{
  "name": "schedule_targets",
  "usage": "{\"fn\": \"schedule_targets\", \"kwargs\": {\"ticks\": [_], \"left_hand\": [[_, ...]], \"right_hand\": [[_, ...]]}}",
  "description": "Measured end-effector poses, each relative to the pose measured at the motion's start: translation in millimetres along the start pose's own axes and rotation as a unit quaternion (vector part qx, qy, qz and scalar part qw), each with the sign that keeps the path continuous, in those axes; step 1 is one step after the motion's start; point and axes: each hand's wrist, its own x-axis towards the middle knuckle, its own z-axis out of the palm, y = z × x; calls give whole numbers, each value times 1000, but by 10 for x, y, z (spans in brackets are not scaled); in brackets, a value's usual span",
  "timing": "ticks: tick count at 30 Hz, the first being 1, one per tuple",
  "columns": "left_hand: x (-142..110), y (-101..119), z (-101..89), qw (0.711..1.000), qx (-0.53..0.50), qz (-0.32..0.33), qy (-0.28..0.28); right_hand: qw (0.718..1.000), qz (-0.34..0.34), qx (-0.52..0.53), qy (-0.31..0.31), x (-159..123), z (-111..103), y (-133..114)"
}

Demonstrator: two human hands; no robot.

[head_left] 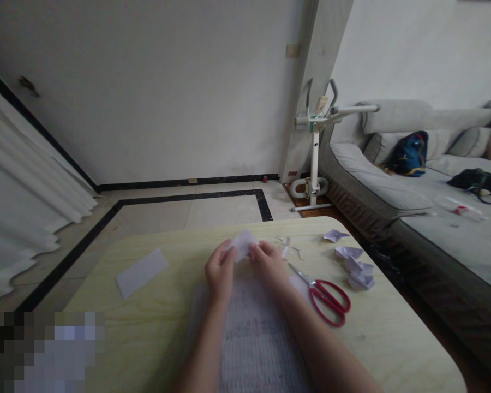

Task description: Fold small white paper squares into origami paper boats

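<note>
A small white square of paper (244,244) is held up between my two hands over the table. My left hand (221,267) pinches its left edge with thumb and fingers. On the opposite edge, my right hand (269,262) grips it in the same way. Beneath my forearms lies a sheet covered in writing (256,338). Scissors with red handles (329,300) rest just right of my right wrist, blades pointing toward the thin paper scraps (285,248). A blank white paper rectangle (142,272) lies flat to the left.
Several folded paper pieces (354,262) sit along the right side of the pale wooden table (147,322). Beyond it stand a white exercise machine (315,158) and a grey sofa (393,185) holding a blue bag (411,153). A white curtain (16,207) hangs at left.
</note>
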Motion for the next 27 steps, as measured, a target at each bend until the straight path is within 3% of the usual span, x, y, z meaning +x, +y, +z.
{"fn": "schedule_targets", "kwargs": {"ticks": [6,12,18,23,27], "left_hand": [[-8,40,-15,1000,12,3,7],[1,41,-13,1000,11,-2,4],[7,36,-6,1000,-4,-15,0],[21,23,-22,1000,-2,-18,12],[25,13,-34,1000,8,-17,10]], "right_hand": [[998,27,-38,-50,-63,56,-17],[994,-5,-61,-90,-80,61,5],[993,-9,-85,-80,-70,68,19],[988,-14,-76,-132,-104,96,-7],[986,-14,-89,-138,-116,97,0]]}}
